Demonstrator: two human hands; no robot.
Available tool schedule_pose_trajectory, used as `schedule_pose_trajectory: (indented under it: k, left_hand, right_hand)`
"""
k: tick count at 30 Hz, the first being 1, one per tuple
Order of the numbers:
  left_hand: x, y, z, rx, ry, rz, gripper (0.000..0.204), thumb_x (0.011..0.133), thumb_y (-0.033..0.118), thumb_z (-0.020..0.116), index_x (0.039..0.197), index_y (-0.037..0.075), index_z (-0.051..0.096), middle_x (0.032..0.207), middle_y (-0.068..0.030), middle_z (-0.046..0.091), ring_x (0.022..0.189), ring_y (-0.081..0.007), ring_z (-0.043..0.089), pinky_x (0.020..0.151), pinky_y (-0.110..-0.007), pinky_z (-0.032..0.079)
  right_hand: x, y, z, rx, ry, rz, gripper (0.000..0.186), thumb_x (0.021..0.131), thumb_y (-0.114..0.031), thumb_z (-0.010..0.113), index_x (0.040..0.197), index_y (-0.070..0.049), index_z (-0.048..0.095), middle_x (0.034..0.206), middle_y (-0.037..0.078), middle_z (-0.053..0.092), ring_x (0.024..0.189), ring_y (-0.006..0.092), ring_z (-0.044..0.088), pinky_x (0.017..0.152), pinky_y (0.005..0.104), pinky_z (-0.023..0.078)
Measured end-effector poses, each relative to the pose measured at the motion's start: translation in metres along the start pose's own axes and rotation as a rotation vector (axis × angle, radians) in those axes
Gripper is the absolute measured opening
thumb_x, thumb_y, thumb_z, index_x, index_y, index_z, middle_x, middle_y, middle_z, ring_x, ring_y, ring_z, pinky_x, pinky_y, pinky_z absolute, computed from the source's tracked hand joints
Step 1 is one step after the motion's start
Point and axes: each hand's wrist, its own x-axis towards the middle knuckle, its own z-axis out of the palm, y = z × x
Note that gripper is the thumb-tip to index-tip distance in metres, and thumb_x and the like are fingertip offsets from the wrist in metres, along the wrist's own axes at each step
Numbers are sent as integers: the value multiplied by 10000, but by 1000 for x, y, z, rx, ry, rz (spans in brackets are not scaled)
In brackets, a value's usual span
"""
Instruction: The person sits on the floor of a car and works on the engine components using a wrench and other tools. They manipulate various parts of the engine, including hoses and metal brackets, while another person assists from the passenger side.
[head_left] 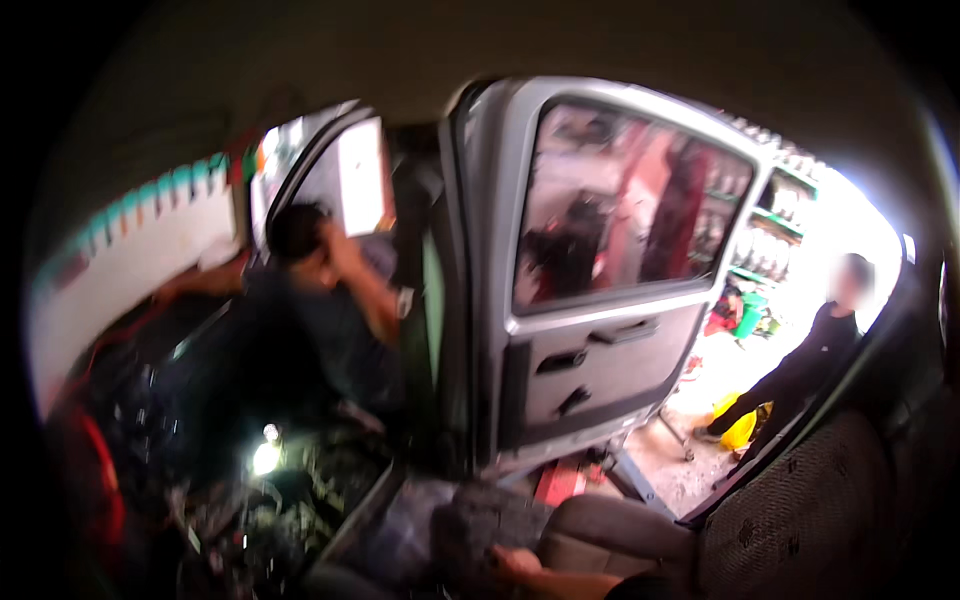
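Dim cabin interior, heavy motion blur throughout, nothing sharp. Daylight from the open door [590,290] side at right, blown out white near the top right. Small work light [266,457] glaring at lower left, lighting only the clutter around it. Deep shadow across the seat [800,510] and dash area. Strong fisheye vignette, black corners, door edges bent. Window reflections smeared.

Wearer's hand [520,566] blurred, forearm cut off
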Motion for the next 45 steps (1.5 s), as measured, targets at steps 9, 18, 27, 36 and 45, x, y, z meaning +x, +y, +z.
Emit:
schedule_pose_trajectory:
  k: [9, 18, 27, 36, 45]
  left_hand:
    - [-59, 9, -43, -265, 39, -121, 397, 823, 237, 600, 1177, 60, 635, 872, -64, 624, 762, -211, 620, 626, -441, 539]
    - [69, 9, -48, 58, 108, -180, 214, 871, 188, 591, 1042, 62, 620, 793, -18, 611, 644, -124, 577, 542, -255, 483]
    - [153, 23, -43, 347, 230, -141, 170, 871, 148, 601, 993, 29, 608, 817, -66, 614, 688, -157, 607, 608, -274, 518]
    - [118, 1, -17, 751, -11, -11, 56, 866, 83, 550, 909, 56, 571, 684, -23, 530, 513, -135, 484, 444, -282, 392]
    - [89, -6, 42, 240, 100, -62, 183, 831, 78, 460, 990, 45, 543, 615, -49, 523, 433, -144, 479, 363, -260, 376]
  right_hand:
    - [2, 12, -96, -168, 189, -69, 214, 795, -170, 667, 975, -67, 616, 869, 136, 638, 815, 332, 628, 668, 446, 504]
    - [12, -5, -100, -330, -144, 19, 170, 791, -181, 640, 909, -63, 608, 867, 114, 624, 843, 311, 606, 769, 435, 484]
    - [29, 9, -84, -402, -403, 92, 160, 825, -216, 629, 921, -87, 616, 876, 83, 627, 861, 279, 599, 777, 424, 472]
    - [22, 19, -79, -324, -256, 96, 156, 823, -195, 661, 952, -107, 649, 850, 107, 641, 780, 314, 617, 722, 439, 499]
    - [30, 4, -90, -270, -213, 70, 142, 854, -208, 632, 940, -95, 636, 862, 97, 665, 810, 309, 634, 758, 420, 495]
